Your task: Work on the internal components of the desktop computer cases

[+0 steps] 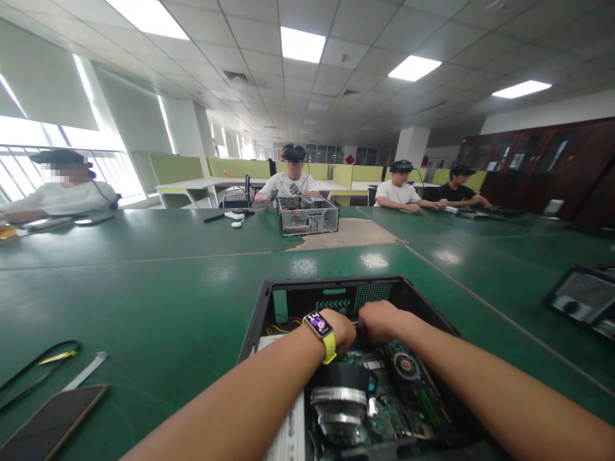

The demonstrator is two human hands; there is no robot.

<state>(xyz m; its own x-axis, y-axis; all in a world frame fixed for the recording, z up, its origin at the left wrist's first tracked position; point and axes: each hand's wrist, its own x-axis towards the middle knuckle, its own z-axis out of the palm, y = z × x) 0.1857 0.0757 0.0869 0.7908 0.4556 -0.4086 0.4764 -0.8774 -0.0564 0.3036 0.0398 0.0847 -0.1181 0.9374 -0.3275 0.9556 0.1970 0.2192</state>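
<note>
An open black computer case lies on the table in front of me. Both my hands reach into its far part, close together. My left hand, below a smartwatch with a yellow-green strap, has its fingers curled down. Beside it, my right hand is closed too, its fingertips turned inward. Whatever they grip is hidden behind the hands. Nearer to me inside the case are a round metal CPU cooler, the green motherboard and a card with a fan. Coloured cables show at the far left inside.
On the left lie a phone, a grey strip and a black cord. Another open computer case stands across the table before a gloved co-worker. A dark unit sits at right. Several other people sit around.
</note>
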